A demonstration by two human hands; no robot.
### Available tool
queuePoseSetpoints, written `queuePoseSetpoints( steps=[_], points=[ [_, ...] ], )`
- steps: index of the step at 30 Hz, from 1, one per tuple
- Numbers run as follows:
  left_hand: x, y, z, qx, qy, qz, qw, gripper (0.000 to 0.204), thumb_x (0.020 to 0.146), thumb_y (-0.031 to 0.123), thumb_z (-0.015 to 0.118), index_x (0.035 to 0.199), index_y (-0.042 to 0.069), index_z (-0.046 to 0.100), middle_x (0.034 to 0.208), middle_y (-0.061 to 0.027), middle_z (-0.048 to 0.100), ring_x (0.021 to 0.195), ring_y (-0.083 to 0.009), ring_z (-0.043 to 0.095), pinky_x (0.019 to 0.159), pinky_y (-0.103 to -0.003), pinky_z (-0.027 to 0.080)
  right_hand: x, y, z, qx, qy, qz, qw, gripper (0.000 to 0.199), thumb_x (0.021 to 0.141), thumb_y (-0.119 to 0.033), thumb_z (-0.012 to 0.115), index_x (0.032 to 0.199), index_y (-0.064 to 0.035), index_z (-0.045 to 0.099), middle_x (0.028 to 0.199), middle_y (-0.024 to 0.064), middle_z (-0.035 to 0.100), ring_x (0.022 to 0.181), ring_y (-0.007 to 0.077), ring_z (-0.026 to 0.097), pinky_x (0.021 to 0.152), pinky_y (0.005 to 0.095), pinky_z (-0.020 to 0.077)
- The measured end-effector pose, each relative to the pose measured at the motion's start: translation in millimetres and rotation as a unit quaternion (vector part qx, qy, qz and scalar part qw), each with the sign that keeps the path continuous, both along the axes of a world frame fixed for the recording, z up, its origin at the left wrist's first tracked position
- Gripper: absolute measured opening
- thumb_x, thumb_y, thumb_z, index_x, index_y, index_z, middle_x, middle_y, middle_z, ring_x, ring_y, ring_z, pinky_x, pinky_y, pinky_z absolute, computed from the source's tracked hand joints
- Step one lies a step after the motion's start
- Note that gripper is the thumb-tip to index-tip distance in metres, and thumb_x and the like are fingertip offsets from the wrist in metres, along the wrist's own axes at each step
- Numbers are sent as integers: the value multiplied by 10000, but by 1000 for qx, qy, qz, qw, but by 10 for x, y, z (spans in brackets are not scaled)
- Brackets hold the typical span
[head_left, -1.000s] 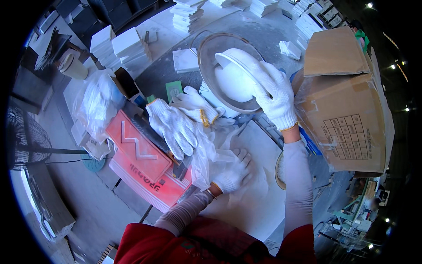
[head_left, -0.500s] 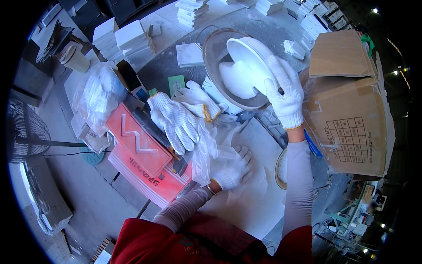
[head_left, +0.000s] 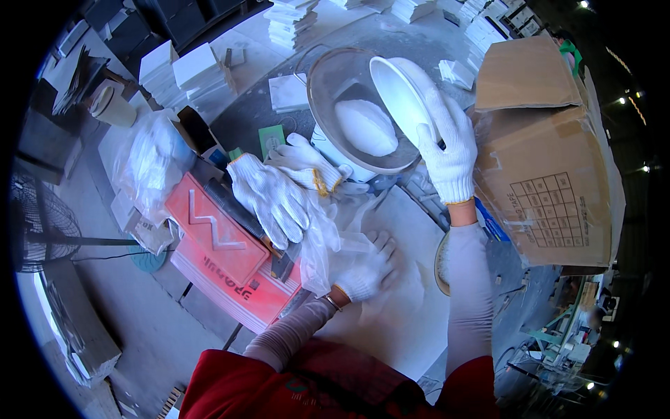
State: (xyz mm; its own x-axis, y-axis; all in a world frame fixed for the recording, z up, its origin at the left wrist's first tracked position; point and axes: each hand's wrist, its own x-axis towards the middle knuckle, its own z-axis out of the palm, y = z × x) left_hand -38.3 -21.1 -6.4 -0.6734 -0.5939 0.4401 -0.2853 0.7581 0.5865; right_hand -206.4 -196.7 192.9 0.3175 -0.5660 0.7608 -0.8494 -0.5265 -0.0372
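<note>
My right hand point(head_left: 448, 146), in a white knit glove, grips a white bowl point(head_left: 403, 98) by its rim and holds it tilted on its side. Below and left of it, a wide metal pan point(head_left: 328, 129) holds a mound of white powder point(head_left: 366, 128). The pan rests on a white base point(head_left: 342, 157). My left hand point(head_left: 366, 269), gloved too, lies with fingers outstretched on clear plastic sheeting point(head_left: 321, 244) over a pale, powdery board point(head_left: 398, 325). Spare white gloves point(head_left: 269, 192) lie just beyond it.
A cardboard box point(head_left: 551, 174) stands at the right, beside a round dish point(head_left: 442, 265) partly behind my forearm. Left are red packs point(head_left: 216, 216), a dark-handled tool point(head_left: 234, 206) and a plastic bag point(head_left: 157, 150). White tile stacks point(head_left: 202, 70) line the back; a fan point(head_left: 42, 216) stands far left.
Powder that was spilling from the white bowl now sits in the pan as a separate mound. The bowl has turned more upright on its side. My left hand stays put.
</note>
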Motion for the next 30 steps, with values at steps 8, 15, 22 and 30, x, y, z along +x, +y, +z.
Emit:
queuePoseSetpoints(
  steps=[8,15,22,30],
  points=[
    [-82,61,-182,19,2,9,1000,315,909,273,701,903,-35,767,1433,-322,577,1384,-562,475,1211,-669,349,47,55,-62,16,-5,-46,999,587,935,-166,743,1513,-158,641,1363,203,676,1106,437,667,950,506,545],
    [-76,49,-136,6,6,14,1000,320,873,274,723,921,-40,760,1419,-310,576,1371,-545,481,1197,-658,361,62,60,-68,-23,-43,-44,998,636,877,-164,769,1499,-216,647,1282,202,690,1022,451,692,856,540,574],
    [-47,32,-50,7,-11,9,1000,362,864,261,735,1040,-55,721,1386,-281,583,1347,-515,483,1177,-634,369,64,144,-166,-18,-59,-95,994,644,891,-192,775,1519,-235,641,1346,201,666,1062,439,678,905,527,560],
    [-26,10,27,-14,-25,-2,1000,417,850,234,749,1171,-26,699,1387,-257,596,1358,-483,493,1189,-623,360,97,234,-146,-39,-49,-115,991,662,888,-206,787,1529,-255,628,1325,204,672,1015,436,686,879,526,569]
  ],
)
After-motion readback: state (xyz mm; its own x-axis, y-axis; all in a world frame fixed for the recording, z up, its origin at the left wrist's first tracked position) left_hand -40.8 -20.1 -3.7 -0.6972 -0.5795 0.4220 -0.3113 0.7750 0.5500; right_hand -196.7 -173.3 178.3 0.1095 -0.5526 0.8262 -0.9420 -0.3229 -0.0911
